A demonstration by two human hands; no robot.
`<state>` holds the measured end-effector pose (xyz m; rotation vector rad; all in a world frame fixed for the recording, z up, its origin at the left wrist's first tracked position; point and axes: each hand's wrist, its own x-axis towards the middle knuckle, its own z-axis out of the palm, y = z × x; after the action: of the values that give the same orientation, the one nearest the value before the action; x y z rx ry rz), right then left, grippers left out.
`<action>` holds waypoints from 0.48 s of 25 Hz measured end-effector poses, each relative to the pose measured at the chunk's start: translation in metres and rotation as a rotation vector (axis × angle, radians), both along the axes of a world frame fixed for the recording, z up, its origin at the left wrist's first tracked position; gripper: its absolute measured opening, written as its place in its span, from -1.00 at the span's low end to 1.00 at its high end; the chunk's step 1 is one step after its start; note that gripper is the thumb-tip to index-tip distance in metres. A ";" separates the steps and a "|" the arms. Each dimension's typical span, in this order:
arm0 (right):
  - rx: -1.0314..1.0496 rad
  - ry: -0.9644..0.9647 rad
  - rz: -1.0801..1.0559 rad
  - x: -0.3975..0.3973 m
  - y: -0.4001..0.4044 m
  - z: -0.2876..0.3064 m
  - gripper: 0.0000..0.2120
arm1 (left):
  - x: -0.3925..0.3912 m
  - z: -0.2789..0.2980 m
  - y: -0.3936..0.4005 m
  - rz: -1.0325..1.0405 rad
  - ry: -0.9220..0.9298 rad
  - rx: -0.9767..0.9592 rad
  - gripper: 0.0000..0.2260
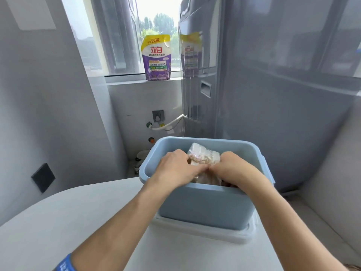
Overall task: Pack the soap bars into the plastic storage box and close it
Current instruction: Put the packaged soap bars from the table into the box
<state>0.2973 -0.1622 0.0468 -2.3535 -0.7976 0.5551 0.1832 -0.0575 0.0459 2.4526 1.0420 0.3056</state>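
Note:
A light blue plastic storage box stands open on a white surface, resting on its translucent white lid. Inside it sits a clear plastic bag of pale soap bars. Both hands reach over the near rim into the box. My left hand grips the bag's left side and my right hand grips its right side, thumbs touching in the middle. The lower part of the bag is hidden by the hands and the box wall.
A rounded white tabletop holds the box near its far right edge. A purple and yellow detergent pouch stands on the window sill. A grey appliance rises at the right. Pipes and a wall socket are behind the box.

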 end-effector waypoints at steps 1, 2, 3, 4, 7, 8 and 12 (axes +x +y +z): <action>0.013 -0.007 -0.010 -0.001 -0.001 0.002 -0.75 | 0.000 -0.001 -0.001 0.014 -0.017 0.055 -0.51; 0.018 -0.055 -0.023 -0.003 -0.002 0.004 -0.74 | -0.001 -0.001 -0.002 0.027 -0.039 0.114 -0.51; 0.013 -0.158 -0.043 -0.005 -0.005 0.005 -0.74 | -0.003 -0.001 -0.002 0.043 -0.075 0.163 -0.53; 0.010 -0.277 -0.064 -0.006 -0.008 0.005 -0.75 | -0.008 0.001 -0.001 0.059 -0.141 0.202 -0.58; 0.202 -0.521 -0.129 -0.007 -0.027 0.008 -0.80 | -0.038 -0.008 0.017 0.211 -0.408 0.384 -0.76; 0.309 -0.650 -0.163 -0.006 -0.035 0.006 -0.81 | -0.054 -0.017 0.027 0.302 -0.432 0.372 -0.73; 0.377 -0.435 -0.470 0.012 -0.063 -0.007 -0.54 | -0.084 -0.040 0.027 0.292 -0.696 -0.810 -0.61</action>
<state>0.3091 -0.2252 0.0398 -2.2113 -0.4435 -0.2909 0.0988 -0.0301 0.0060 1.3211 0.9395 0.6248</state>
